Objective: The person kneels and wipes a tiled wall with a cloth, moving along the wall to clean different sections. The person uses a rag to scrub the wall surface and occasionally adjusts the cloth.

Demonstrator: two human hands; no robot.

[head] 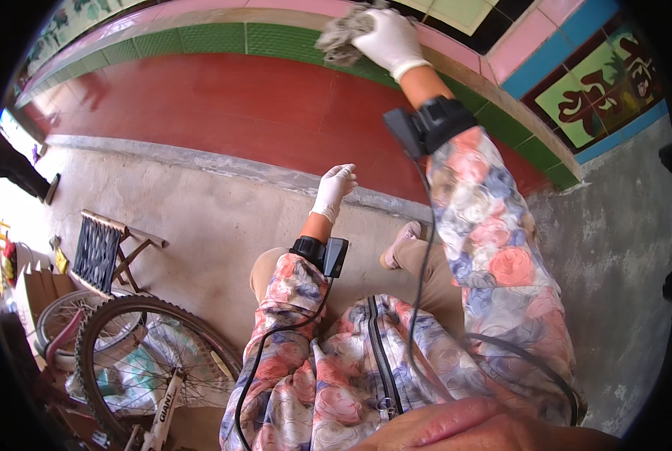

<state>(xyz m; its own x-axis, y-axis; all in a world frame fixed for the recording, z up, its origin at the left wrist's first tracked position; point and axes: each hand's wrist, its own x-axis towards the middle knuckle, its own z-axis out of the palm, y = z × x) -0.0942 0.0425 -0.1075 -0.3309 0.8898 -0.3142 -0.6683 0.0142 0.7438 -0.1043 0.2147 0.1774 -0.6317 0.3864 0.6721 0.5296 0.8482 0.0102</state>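
Observation:
My right hand (389, 42), in a white glove, presses a crumpled grey cloth (344, 35) against the ledge at the top of the green tile band (212, 38). Below that band runs a wall face of dark red tiles (229, 107). In front of the red tiles, above the concrete floor, is my left hand (337, 189), also gloved in white. Its fingers are bent loosely together, and nothing shows in them. Each wrist wears a black strap with a dark box and a cable.
At the left stand a folding stool (96, 253) with a woven black seat, a bicycle wheel (88, 344) with a knobbly tyre, and plastic sacks (144, 366). A person's dark-clad leg (20, 166) shows at the far left. Painted tiles (600, 90) and a grey wall (612, 248) are at the right.

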